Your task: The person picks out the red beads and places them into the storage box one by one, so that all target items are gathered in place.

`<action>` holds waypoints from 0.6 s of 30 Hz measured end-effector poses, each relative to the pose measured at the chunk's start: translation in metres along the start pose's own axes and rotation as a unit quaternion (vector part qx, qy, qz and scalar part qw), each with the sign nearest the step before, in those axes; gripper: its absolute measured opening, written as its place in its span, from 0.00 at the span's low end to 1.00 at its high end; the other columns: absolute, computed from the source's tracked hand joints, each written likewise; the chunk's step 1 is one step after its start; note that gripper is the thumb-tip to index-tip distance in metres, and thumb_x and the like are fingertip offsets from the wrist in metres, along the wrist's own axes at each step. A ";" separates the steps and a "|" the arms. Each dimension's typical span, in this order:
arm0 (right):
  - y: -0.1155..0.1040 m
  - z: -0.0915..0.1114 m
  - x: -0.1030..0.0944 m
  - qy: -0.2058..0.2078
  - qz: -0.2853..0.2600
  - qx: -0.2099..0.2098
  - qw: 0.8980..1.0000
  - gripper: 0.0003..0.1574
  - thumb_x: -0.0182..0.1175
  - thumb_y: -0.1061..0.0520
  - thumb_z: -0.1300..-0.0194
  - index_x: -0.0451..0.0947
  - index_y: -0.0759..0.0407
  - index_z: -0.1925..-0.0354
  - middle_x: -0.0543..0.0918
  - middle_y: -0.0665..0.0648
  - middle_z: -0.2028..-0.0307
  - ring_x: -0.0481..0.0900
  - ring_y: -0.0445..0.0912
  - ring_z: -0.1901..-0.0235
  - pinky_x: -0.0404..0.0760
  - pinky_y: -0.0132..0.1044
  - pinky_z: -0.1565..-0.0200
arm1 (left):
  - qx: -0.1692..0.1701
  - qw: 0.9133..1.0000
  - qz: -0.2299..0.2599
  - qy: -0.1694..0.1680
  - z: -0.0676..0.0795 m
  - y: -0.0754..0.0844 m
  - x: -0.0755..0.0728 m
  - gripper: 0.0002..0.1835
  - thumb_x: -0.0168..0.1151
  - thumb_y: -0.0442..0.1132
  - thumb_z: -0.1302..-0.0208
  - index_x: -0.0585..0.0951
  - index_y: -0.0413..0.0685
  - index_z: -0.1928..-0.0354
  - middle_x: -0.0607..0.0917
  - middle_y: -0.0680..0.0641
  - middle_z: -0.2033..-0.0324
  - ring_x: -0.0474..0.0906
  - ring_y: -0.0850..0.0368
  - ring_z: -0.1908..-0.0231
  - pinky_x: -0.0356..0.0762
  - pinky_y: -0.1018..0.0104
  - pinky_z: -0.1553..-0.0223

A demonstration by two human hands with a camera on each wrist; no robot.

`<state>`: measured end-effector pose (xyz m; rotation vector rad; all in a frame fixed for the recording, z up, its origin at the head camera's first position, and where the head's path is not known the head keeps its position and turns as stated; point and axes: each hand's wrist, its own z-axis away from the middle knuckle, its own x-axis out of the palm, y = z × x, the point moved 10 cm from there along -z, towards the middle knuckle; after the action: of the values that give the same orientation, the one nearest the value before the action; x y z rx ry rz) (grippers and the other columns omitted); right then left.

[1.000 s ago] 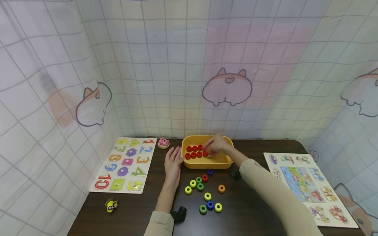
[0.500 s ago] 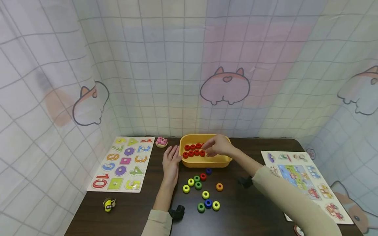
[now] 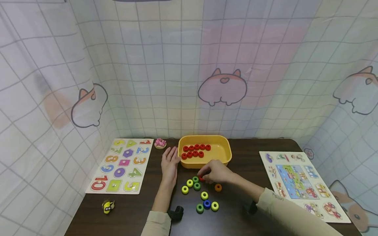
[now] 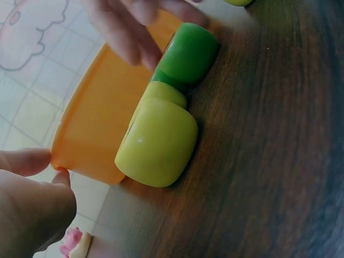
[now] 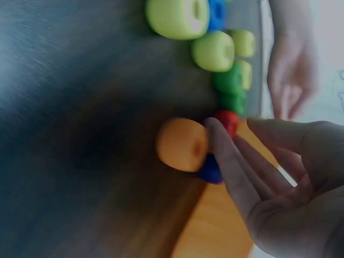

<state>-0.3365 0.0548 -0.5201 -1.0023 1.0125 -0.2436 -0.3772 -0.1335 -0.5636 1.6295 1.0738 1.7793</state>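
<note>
My left hand [image 3: 169,167] rests at the left end of a yellow tray [image 3: 222,152], fingers extended, thumb and a finger touching its rim in the left wrist view. Inside the tray, red beads [image 3: 195,153] stand in two rows. My right hand [image 3: 218,172] is over the table just in front of the tray, thumb and fingers apart around a loose red bead [image 5: 228,122], which they partly hide. Close to those fingers are an orange bead [image 5: 183,145] and a dark blue bead [image 5: 211,171]. Green beads [image 3: 197,186] and yellow beads [image 3: 185,189] lie to the left.
Nearer the front sit a blue bead [image 3: 207,204] and more yellow and green ones. A number puzzle board [image 3: 118,165] lies left, a picture puzzle board [image 3: 304,183] right. A pink figure [image 3: 160,143] and a yellow toy [image 3: 108,206] are on the left.
My right hand has left the tray and come forward to the loose red bead. One more red bead now shows in the back row than half a second ago. My left hand stays put.
</note>
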 end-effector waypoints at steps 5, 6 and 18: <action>0.010 0.002 0.009 0.007 -0.013 0.004 1.000 0.10 0.65 0.66 0.39 0.87 0.60 0.58 0.88 0.59 0.68 0.87 0.53 0.73 0.86 0.46 0.71 | 0.002 1.000 0.000 -0.001 0.000 0.001 0.000 0.36 0.51 0.17 0.37 0.57 0.46 0.29 0.63 0.36 0.30 0.65 0.51 0.32 0.63 0.53 0.32; 0.011 0.002 0.010 0.005 -0.022 0.007 1.000 0.10 0.65 0.67 0.39 0.87 0.61 0.59 0.88 0.59 0.68 0.87 0.53 0.73 0.86 0.47 0.71 | 0.002 1.000 0.000 -0.001 0.001 0.001 0.000 0.36 0.51 0.17 0.37 0.57 0.46 0.29 0.63 0.36 0.30 0.65 0.51 0.32 0.62 0.53 0.32; 0.019 0.005 0.014 -0.011 -0.096 0.040 0.995 0.12 0.66 0.68 0.41 0.85 0.65 0.57 0.88 0.61 0.65 0.87 0.59 0.72 0.86 0.50 0.69 | -0.004 1.000 0.007 -0.014 0.003 0.004 0.003 0.37 0.51 0.17 0.36 0.54 0.45 0.28 0.61 0.36 0.29 0.61 0.49 0.30 0.63 0.55 0.32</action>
<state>-0.3296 0.0600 -0.5432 -1.0272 0.8801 -0.4274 -0.3742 -0.1328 -0.5584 1.6561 1.0438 1.7629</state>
